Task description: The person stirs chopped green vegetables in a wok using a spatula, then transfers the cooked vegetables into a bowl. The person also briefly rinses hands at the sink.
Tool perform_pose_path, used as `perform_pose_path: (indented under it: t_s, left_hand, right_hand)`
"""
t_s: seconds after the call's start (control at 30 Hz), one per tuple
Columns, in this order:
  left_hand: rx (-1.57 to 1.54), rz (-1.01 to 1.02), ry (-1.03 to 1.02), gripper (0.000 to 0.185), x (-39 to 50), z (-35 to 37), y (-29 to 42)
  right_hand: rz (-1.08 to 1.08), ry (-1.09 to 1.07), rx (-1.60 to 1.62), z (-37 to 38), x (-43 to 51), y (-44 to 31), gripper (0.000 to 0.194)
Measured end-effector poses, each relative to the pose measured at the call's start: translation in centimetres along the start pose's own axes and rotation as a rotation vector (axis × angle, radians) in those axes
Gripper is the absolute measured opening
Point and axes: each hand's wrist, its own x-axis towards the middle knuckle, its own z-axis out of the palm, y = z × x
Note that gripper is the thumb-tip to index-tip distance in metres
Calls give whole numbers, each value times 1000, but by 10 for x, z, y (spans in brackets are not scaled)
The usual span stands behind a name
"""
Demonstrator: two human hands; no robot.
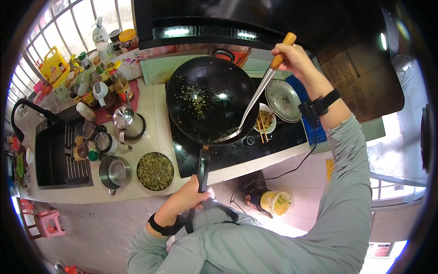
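My left hand grips the black handle of a large wok over the black stovetop. Chopped green bits cling to the left part of the wok's dark inside. In my right hand is the wooden grip of a metal wok spatula, held high on the right. Its blade rests against the near inner wall of the wok. On the counter to the left, a round dish is full of chopped greenish food. Beside that dish stands a metal pot with shiny inner walls.
Right of the wok are a bowl of food with chopsticks across it and a metal lid. A lidded metal pitcher, several bottles and a black sink occupy the left. A bucket stands on the floor.
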Motion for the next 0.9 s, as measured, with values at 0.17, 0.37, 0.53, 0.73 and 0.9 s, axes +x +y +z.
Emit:
perform_pose_path:
  t_s: [0.17, 0.37, 0.53, 0.73, 0.9]
  left_hand:
    - [-2, -1, 29, 44, -3, 0, -1]
    - [-36, 3, 18, 44, -6, -1, 7]
    - [-39, -8, 19, 49, -6, 0, 9]
    - [-19, 1, 12, 47, -5, -2, 8]
    - [21, -11, 47, 46, -5, 0, 7]
  right_hand:
    - [-78, 19, 23, -19, -9, 15, 26]
    - [-67, 33, -7, -21, -20, 2, 27]
    - [-91, -18, 109, 8, -31, 22, 22]
    - [-157, 112, 269, 38, -52, 37, 22]
    - [-140, 111, 390, 34, -64, 38, 27]
